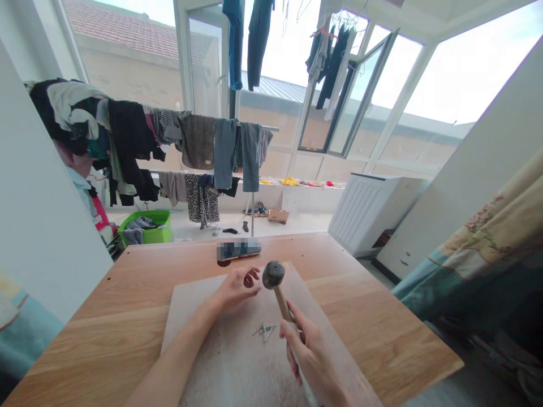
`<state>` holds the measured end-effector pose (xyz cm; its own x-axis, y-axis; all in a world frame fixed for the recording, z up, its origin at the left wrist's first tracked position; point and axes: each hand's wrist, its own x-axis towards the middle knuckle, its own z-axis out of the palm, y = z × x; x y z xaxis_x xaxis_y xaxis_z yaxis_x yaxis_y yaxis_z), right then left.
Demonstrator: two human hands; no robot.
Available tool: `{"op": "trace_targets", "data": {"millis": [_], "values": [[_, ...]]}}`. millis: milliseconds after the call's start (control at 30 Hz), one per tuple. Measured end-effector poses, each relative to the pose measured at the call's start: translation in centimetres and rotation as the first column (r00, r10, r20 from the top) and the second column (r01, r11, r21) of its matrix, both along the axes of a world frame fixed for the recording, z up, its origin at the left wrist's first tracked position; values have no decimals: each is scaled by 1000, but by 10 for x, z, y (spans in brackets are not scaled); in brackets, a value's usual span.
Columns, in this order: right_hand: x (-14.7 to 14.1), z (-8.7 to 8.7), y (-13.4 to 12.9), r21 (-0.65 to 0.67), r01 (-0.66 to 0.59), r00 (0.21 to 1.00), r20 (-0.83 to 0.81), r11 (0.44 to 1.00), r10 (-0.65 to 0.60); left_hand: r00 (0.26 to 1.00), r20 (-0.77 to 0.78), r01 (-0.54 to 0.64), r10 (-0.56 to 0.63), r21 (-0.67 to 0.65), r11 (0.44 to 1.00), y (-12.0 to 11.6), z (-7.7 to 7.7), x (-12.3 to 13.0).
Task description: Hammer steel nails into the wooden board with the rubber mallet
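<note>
My right hand [307, 345] grips the wooden handle of a rubber mallet [274, 275] with a dark head. The mallet is raised over a pale wooden board [212, 356], its head up and tilted away from me. My left hand [240, 286] is over the far part of the board, just left of the mallet head. Its fingers are curved and apart from the thumb; a thin upright line by the fingertips is too faint to name. Several loose nails [265, 330] lie in a small pile on the board, left of my right hand.
The board lies on a wooden table [365, 294]. At the table's far edge is a pixelated dark object [238, 249]. Beyond stand a green basket [164, 232] with clothes, a drying rack [253, 212] with laundry, and a white ribbed cabinet-like unit [360, 203]. A curtain [462, 254] hangs right.
</note>
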<state>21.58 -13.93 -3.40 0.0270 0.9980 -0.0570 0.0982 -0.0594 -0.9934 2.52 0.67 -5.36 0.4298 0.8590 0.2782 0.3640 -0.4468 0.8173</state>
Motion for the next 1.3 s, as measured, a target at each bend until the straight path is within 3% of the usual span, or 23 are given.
{"op": "trace_targets", "data": {"millis": [133, 267, 400, 533, 667, 900, 1133, 1200, 1300], "values": [[23, -16, -17, -41, 56, 998, 35, 998, -55, 964, -255, -32, 72, 156, 987, -26, 33, -1], [37, -36, -27, -71, 115, 987, 121, 991, -106, 805, -591, 116, -56, 64, 991, -66, 55, 16], [36, -42, -27, -49, 128, 983, 138, 991, -120, 691, -714, 207, -109, 51, 977, -88, 53, 36], [35, -42, -27, -15, 129, 978, 164, 991, -125, 654, -739, 282, -160, 42, 958, -92, 50, 41], [38, -45, -26, -32, 114, 981, 163, 993, -107, 626, -767, 302, -137, 77, 950, -94, 50, 40], [38, -48, -25, -38, 118, 979, 173, 992, -110, 758, -637, 289, -139, 137, 948, -85, 43, 29], [35, -32, -27, -72, 98, 987, 133, 993, -88, 876, -379, 324, -299, 2, 946, -59, 52, 2], [35, -30, -27, -70, 94, 987, 136, 993, -84, 927, -265, 266, -264, -27, 963, -49, 47, -5], [34, -29, -27, -65, 116, 985, 139, 991, -106, 991, -81, 105, -107, -28, 994, -33, 30, -14]]}}
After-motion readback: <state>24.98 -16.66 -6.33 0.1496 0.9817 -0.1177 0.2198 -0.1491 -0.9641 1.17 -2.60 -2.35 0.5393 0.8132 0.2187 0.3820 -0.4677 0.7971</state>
